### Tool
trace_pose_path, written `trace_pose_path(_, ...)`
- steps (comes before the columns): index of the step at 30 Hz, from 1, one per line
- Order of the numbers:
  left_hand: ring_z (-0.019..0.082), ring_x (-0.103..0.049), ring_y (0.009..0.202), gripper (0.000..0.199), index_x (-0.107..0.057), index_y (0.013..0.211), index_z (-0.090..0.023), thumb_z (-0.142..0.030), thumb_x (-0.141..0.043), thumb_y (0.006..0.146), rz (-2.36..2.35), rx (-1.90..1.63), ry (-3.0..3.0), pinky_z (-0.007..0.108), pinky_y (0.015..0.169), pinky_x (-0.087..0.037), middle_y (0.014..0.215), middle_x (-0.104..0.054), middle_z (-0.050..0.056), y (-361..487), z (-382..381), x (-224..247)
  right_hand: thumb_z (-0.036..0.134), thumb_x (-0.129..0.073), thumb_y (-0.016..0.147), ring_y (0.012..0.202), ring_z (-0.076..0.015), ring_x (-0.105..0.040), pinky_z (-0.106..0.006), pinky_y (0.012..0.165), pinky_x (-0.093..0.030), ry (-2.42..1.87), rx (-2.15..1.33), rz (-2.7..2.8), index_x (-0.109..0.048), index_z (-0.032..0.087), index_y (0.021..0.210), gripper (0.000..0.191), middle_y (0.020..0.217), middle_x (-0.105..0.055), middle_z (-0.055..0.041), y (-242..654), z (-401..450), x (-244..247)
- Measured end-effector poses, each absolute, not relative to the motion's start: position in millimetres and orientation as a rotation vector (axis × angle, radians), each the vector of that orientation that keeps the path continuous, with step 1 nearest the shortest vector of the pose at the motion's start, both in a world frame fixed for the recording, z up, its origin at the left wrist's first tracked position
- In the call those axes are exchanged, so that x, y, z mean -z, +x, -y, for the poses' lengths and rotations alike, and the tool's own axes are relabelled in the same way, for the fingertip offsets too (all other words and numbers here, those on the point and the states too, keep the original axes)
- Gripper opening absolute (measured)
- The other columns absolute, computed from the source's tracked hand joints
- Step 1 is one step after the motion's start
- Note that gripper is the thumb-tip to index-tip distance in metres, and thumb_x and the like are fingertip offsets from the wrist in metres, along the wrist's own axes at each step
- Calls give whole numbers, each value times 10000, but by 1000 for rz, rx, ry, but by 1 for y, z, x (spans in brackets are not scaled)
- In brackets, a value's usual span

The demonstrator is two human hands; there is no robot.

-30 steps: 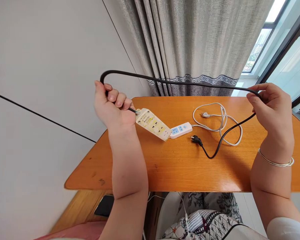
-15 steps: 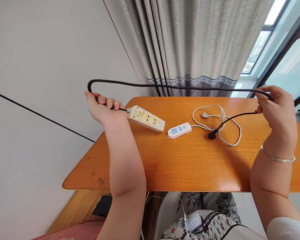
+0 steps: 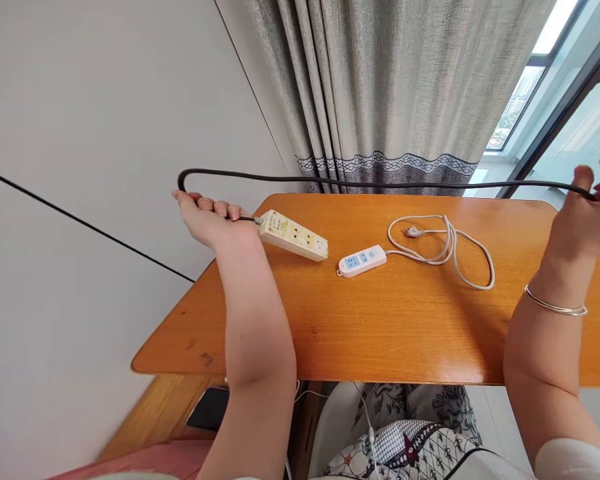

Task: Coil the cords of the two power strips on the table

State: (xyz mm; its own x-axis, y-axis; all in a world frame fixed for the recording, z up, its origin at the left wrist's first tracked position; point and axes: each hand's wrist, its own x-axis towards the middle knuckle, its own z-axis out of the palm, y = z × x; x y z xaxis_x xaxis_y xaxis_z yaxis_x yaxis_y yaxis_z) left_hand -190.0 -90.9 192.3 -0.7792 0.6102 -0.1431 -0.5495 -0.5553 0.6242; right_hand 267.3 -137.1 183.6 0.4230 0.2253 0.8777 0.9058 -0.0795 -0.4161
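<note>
My left hand point(image 3: 210, 217) is closed around a black power cord point(image 3: 330, 181), close to where it enters a yellowed power strip point(image 3: 295, 235). That strip hangs tilted beyond my wrist, over the table. The cord bends at my left thumb and stretches nearly straight across to my right hand point(image 3: 587, 217), at the right edge of the view. Its far end runs between my right thumb and fingers, which hold it and are partly cut off. The black plug is out of sight. A white power strip with blue sockets point(image 3: 363, 261) lies on the table.
A white cord point(image 3: 487, 267) lies in loose loops on the wooden table point(image 3: 380, 327), with its white plug point(image 3: 414, 232) at the back. Behind hang grey curtains point(image 3: 405, 87), and a wall point(image 3: 105, 100) stands at the left. A dark flat object point(image 3: 209, 408) lies below the table.
My right hand has moved outward to the right and turned, drawing the cord longer. The black plug has left the view. My left hand has barely moved.
</note>
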Motion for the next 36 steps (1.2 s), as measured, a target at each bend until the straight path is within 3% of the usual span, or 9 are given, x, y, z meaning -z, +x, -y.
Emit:
trace_pose_path(6,28,-209,423,359,-362,738,-182,-265,-377,1087,-932,-2329,373,234,482,-185,567,-231,-95,-188,95,-193,141,-667,788,712,-190,-437,-374,732,-306,-1987,420,864,-629,235,814,105,748,-534,-24,278,123,-174)
trace_pose_path(10,24,-232,428,391,-407,703,-163,-208,-351,1087,-967,-2222,620,237,491,-163,551,-279,-83,-174,106,-200,208,-731,742,656,-196,-397,-379,679,-293,-2219,156,1076,-581,257,750,159,676,-531,-22,299,112,-154)
trace_pose_path(12,25,-232,423,406,-430,679,-158,-193,-370,1079,-937,-2201,676,244,480,-155,535,-302,-81,-165,111,-204,258,-777,710,733,-232,-522,-383,696,-366,-2281,35,1311,-638,242,843,193,786,-641,-66,302,108,-145)
trace_pose_path(15,26,-222,407,426,-463,651,-153,-175,-389,1071,-873,-2114,744,239,454,-145,508,-307,-77,-152,119,-210,406,-831,678,1075,-332,-630,-453,880,-492,-2111,-105,1736,-672,192,1149,542,1181,-689,-164,282,110,-142)
trace_pose_path(18,32,-180,382,476,-479,619,-147,-175,-343,1074,-806,-1959,792,219,414,-120,468,-285,-73,-139,131,-217,576,-736,791,1380,-362,-487,-533,1132,-412,-1662,-103,1941,-524,208,1449,783,1467,-548,-177,230,121,-149)
trace_pose_path(23,43,-118,356,496,-449,584,-163,-210,-347,1067,-712,-1609,908,185,377,-117,441,-211,-78,-108,153,-217,544,-658,885,1522,-302,-337,-501,1237,-326,-1042,-342,2053,-324,276,1592,826,1649,-354,-109,141,142,-152)
trace_pose_path(26,40,-134,353,448,-418,609,-179,-290,-465,1041,-674,-1432,943,165,372,-159,470,-199,-88,-92,160,-210,474,-601,934,1393,-288,-507,-512,1179,-391,-927,-511,2111,-387,249,1556,695,1488,-551,-133,120,143,-140)
trace_pose_path(30,44,-165,349,414,-406,643,-190,-325,-493,1024,-659,-1327,896,165,360,-194,492,-203,-87,-85,159,-204,374,-447,995,870,-214,-691,-407,875,-551,-1003,-686,2174,-690,216,1133,321,915,-728,-65,128,130,-132)
trace_pose_path(36,47,-165,348,406,-400,650,-194,-329,-443,1031,-640,-1357,866,179,354,-204,508,-206,-79,-89,157,-206,398,-490,943,860,-197,-660,-326,750,-515,-1249,-57,1616,-666,220,1004,257,908,-683,-54,181,119,-154)
